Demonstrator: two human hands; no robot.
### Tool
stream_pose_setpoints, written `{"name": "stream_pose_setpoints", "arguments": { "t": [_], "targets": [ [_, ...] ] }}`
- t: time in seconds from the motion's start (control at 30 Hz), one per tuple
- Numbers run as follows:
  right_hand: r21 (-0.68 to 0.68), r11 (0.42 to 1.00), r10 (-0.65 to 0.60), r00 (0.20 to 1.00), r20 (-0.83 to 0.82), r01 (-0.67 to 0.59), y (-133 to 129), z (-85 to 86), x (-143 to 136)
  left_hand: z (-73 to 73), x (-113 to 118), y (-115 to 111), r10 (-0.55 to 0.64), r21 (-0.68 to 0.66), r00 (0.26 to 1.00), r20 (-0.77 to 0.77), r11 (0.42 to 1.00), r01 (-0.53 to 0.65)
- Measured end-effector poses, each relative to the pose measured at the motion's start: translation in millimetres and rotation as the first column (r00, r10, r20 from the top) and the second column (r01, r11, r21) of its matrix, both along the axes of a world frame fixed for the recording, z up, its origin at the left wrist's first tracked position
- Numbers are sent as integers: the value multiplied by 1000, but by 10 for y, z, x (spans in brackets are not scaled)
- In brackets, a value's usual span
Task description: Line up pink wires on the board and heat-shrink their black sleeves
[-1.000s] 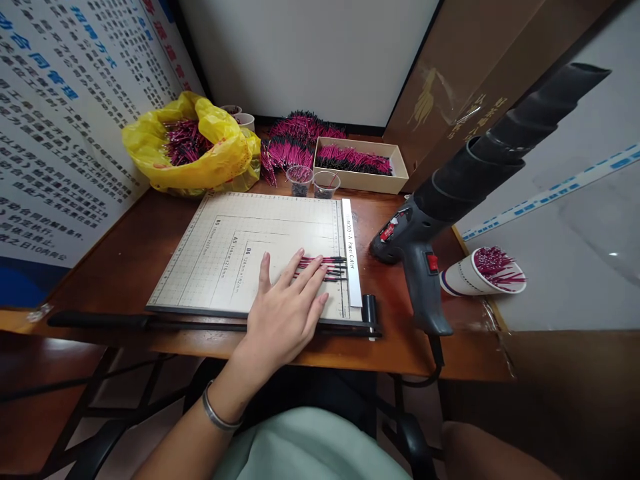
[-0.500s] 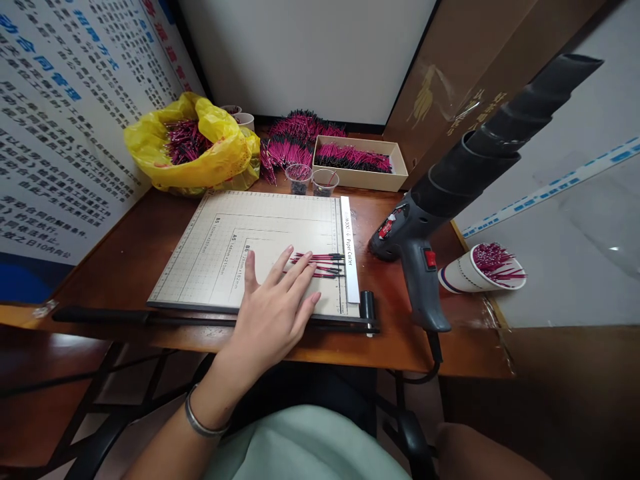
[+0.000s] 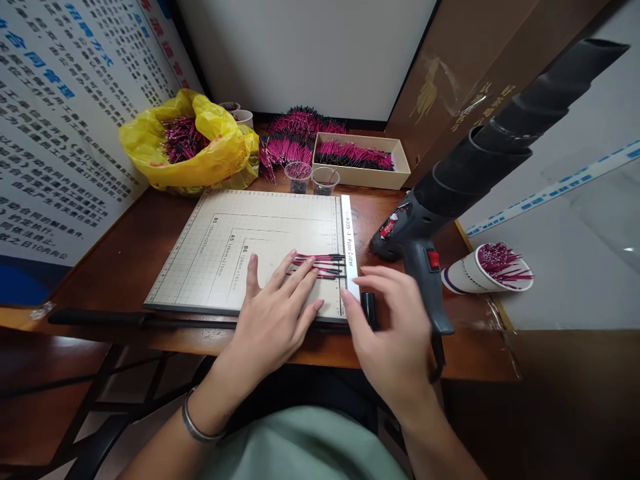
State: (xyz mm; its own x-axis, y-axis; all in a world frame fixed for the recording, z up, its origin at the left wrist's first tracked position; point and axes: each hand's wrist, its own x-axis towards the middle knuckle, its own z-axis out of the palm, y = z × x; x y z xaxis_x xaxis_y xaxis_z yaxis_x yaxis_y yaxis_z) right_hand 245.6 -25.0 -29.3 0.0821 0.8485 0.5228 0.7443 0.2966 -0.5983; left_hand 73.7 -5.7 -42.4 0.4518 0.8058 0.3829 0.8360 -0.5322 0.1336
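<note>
My left hand lies flat with spread fingers on a paper cutter. Its fingertips rest on the left ends of several thin red-and-black wires, laid side by side with their black ends toward the cutter's white edge strip. Thumb and fingers apart, my right hand hovers at the near right corner of the board, close to the strip and the wires' black ends. Nothing shows between its fingers. The cutter's black handle runs along the near side, partly hidden by my left hand.
A heat gun stands right of the cutter, beside a tipped paper cup of red wires. Behind are a yellow bag, two clear cups, a cardboard box of wires and wire piles.
My right hand has come into view from below and reached the cutter's right edge. My left hand stays on the wires. The view has shifted slightly.
</note>
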Motion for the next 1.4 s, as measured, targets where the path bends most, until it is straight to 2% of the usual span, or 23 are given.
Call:
{"name": "stream_pose_setpoints", "arguments": {
  "t": [0.13, 0.23, 0.43, 0.63, 0.73, 0.93, 1.13, 1.4],
  "targets": [
    [-51, 999, 3, 988, 152, 5, 192, -144, -41, 10, 5, 29, 0, 16, 1000, -2, 1000, 0],
    [-95, 995, 9, 975, 222, 12, 304, -163, -71, 17, -2, 49, -11, 22, 1000, -10, 1000, 11],
    [-225, 974, 53, 957, 286, 13, 424, -55, -69, 14, -17, 95, -33, 30, 999, -19, 999, 33],
    [-405, 914, 149, 939, 309, -12, 482, 85, -46, 30, -45, 172, -80, 39, 997, -7, 996, 80],
    [-439, 898, 175, 925, 338, -9, 526, 144, -44, 34, -56, 199, -101, 26, 995, -4, 995, 101],
    [-330, 943, 96, 925, 368, 34, 549, 92, 16, 17, -70, 119, -100, 5, 995, 6, 995, 100],
    [-101, 995, 13, 961, 277, 15, 308, -94, 59, -38, -42, -3, -58, 1, 998, 11, 998, 58],
    [-41, 994, -88, 973, 214, 99, 169, -282, -73, -46, 123, -11, -84, -7, 996, -10, 996, 84]
  ]
}}
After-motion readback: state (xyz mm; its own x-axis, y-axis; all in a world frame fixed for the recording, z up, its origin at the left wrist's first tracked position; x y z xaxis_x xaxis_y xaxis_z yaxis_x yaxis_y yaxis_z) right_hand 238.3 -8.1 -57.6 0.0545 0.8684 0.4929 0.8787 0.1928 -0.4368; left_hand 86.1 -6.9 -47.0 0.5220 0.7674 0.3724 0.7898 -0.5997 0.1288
